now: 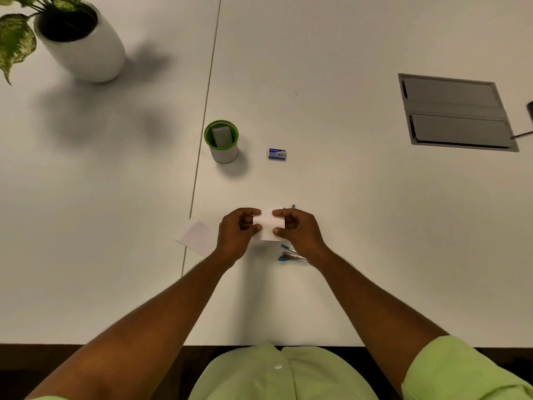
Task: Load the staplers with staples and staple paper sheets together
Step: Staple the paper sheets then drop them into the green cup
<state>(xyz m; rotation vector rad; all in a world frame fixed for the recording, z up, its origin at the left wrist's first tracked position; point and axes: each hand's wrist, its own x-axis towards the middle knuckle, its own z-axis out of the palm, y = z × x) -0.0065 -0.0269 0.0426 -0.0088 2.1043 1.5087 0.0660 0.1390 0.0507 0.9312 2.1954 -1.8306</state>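
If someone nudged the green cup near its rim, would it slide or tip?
The green cup is taller than wide and stands upright, so a rim nudge probably tips it. The grey block inside adds weight of unknown amount. A push low down would likely slide it on the smooth table.

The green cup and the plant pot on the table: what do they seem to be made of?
The green cup looks like plastic or coated metal: a matte pale wall, a bright green rim and lining. The plant pot looks like glazed ceramic, perhaps plastic: smooth, white, with a soft sheen. The picture cannot settle either one.
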